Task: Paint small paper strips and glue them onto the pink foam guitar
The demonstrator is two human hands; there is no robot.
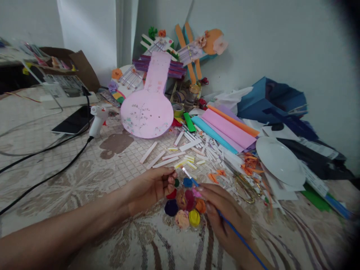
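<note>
My right hand [225, 213] grips a paintbrush [239, 236] with a blue handle. Its bristles touch or almost touch a small strip [180, 164] with yellow on it. That strip sticks out from the pinched thumb and fingertips of my left hand [153, 187], its near end hidden by them. Below both hands lies a round paint palette [194, 217] with wells of yellow, orange, peach, red, blue and other colours. Just beyond, several short white strips [165, 159] rest on the cloth, some partly yellow.
A pink guitar-shaped craft [147, 112] leans on other decorated crafts at the back. To the left are a glue gun [97, 120] with its black cord and a dark phone [73, 120]. Coloured paper sheets [225, 127], scraps and a white plate [278, 161] lie to the right.
</note>
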